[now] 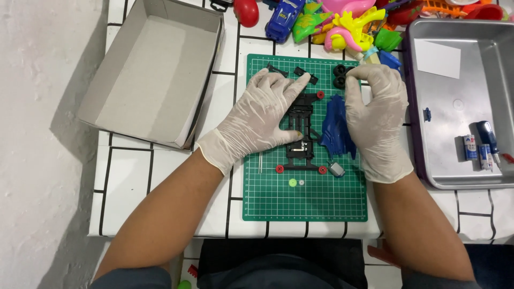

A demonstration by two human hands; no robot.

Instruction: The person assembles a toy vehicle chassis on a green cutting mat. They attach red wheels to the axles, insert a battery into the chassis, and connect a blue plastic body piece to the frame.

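A black toy car chassis point(301, 128) with small red rollers lies on a green cutting mat point(305, 198). My left hand point(259, 115), in a white glove, rests flat on the chassis's left side, with one finger reaching a small black part point(306, 75). My right hand point(377, 115), also gloved, pinches a black tyre point(341, 76) at the mat's top edge. A blue car body shell point(334, 126) lies between the chassis and my right hand. A small silver motor point(336, 169), a green gear point(293, 182) and a thin metal axle point(261, 162) lie loose on the mat.
An open grey cardboard box point(150, 69) sits at the left. A metal tray point(460, 107) at the right holds batteries point(471, 147), a screwdriver point(488, 136) and a white paper point(438, 58). Colourful plastic toys point(332, 21), including a blue car, crowd the table's far edge.
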